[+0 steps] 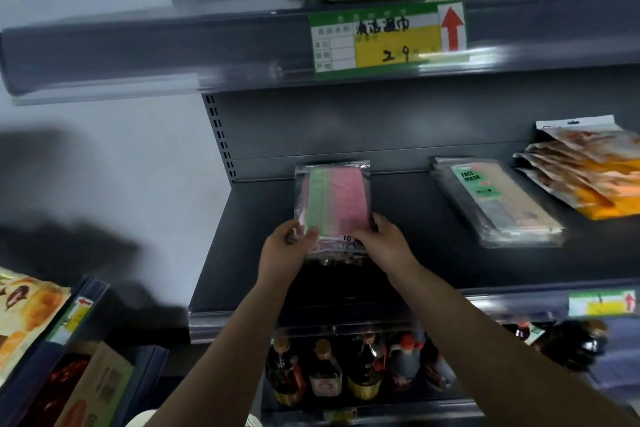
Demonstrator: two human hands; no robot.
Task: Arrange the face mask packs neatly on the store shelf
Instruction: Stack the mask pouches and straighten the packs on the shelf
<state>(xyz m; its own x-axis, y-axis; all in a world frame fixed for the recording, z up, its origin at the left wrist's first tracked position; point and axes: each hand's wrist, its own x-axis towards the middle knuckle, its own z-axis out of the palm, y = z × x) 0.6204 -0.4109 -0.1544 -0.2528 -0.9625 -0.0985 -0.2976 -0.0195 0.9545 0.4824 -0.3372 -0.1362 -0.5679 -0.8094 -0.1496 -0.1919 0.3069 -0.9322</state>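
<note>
Both forearms reaching up from below. Left hand (285, 251) and right hand (384, 246) with fingers (310, 236) closed on the lower corners of 1 clear face mask pack (332, 204), pink and green inside. Held tilted just above the dark middle shelf (249, 253), left part. Further right, lying flat: a stack of packs labelled FACE MASK (495, 201), then orange packets (595, 177). Below the shelf, dark bottles (346, 367).
</note>
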